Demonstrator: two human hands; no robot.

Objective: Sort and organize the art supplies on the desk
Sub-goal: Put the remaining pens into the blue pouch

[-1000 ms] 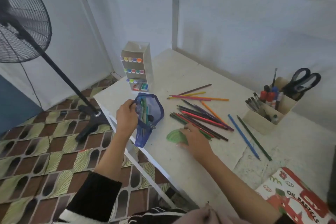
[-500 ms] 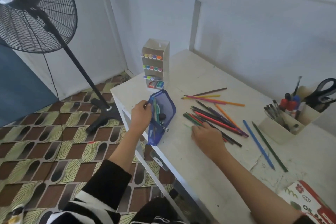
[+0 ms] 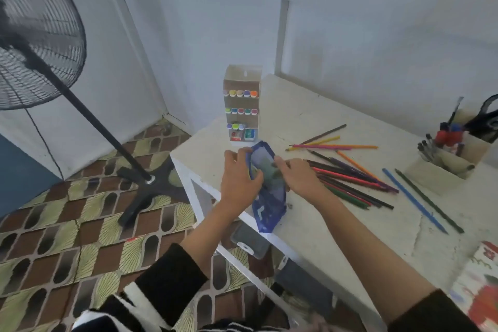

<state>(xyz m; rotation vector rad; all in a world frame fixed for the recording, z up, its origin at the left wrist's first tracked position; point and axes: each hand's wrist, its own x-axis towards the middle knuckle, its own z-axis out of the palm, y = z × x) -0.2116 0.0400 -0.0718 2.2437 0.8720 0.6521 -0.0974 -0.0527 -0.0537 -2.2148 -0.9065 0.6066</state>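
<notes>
Blue mesh pouch (image 3: 269,197) sits at the near left corner of the counter (image 3: 291,116), its lower end hanging just over the edge, and here's the change: my view has the right hand (image 3: 299,175) off the counter top, where it lay flat beside the pencils a moment ago, and up at the pouch's mouth. Left hand (image 3: 239,178) hasn't let go, fingers curled round the left rim, holding the mouth open. The right hand's fingers are bent down into the opening with something greenish blurred under them; I can't tell whether they pinch the rim or a thing going in. I read that as one item being stowed, the sorting barely begun. The coloured pencils (image 3: 347,178) lie loose just right of the hand, a blue pencil (image 3: 412,197) and a green pencil (image 3: 428,199) apart from the pile. Marker box (image 3: 242,105) stands upright behind the pouch, pen holder (image 3: 447,162) far right
</notes>
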